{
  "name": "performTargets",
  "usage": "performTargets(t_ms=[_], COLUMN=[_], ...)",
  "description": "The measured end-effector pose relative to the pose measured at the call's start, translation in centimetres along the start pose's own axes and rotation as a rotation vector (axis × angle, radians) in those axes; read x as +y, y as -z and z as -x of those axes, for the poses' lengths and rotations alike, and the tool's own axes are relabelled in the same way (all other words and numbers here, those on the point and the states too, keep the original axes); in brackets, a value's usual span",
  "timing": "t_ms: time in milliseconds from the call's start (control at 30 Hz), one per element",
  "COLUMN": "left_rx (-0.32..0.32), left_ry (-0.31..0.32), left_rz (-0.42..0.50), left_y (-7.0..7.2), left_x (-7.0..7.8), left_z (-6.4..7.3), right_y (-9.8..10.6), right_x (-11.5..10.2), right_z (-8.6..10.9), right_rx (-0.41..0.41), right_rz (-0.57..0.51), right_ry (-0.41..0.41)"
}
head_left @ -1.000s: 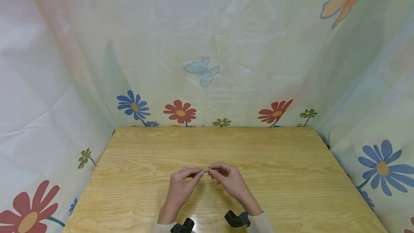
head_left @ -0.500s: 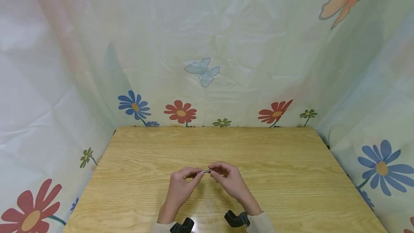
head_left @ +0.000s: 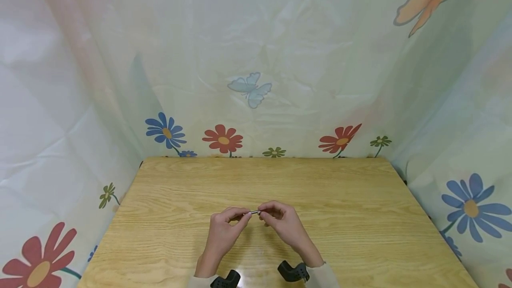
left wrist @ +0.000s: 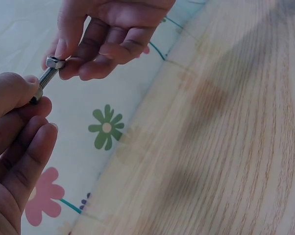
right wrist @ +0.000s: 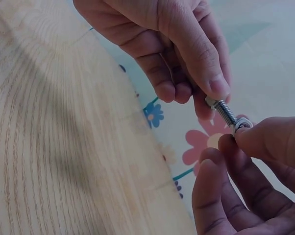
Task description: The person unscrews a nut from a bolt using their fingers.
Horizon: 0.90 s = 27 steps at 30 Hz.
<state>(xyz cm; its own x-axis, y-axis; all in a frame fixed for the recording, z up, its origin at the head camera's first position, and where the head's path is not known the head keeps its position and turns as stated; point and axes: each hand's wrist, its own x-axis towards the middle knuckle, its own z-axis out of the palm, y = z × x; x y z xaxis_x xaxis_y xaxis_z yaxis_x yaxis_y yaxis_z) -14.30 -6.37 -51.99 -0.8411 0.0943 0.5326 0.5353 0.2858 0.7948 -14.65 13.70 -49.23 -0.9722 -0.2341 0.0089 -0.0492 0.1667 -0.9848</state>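
Note:
A silver threaded bolt [right wrist: 226, 112] spans the gap between the two hands, over the wooden table. My left hand [head_left: 225, 234] pinches its head [right wrist: 211, 102] between thumb and forefinger. At the opposite end sits a hex nut [left wrist: 55, 62], with bare thread showing between it and the left fingertips. My right hand [head_left: 285, 225] pinches this nut with thumb and forefinger; the other fingers are loosely bent beneath, as the right wrist view shows. Fingertips partly cover both the head and the nut.
The wood-grain table [head_left: 256, 181] extends around both hands. A pale curtain [head_left: 300, 57] printed with flowers and butterflies encloses its back and sides. Each wrist wears a black camera mount, the left one [head_left: 226, 279] and the right one [head_left: 293, 271], near the table's front.
The right thumb and fingertips shift slightly at the nut, and the bolt's tilt alters a little. Both wrists stay in nearly the same place.

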Motion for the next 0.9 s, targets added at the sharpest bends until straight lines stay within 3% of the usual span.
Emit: performTargets(t_ms=[900], left_rx=[0.002], left_ry=[0.004], left_rz=[-0.025], left_y=[0.5], left_x=[-0.34], left_z=[-0.36], right_y=[0.94], right_x=[0.47], right_z=[-0.55], right_rx=[0.091], right_rz=[0.038], right_ry=[0.03])
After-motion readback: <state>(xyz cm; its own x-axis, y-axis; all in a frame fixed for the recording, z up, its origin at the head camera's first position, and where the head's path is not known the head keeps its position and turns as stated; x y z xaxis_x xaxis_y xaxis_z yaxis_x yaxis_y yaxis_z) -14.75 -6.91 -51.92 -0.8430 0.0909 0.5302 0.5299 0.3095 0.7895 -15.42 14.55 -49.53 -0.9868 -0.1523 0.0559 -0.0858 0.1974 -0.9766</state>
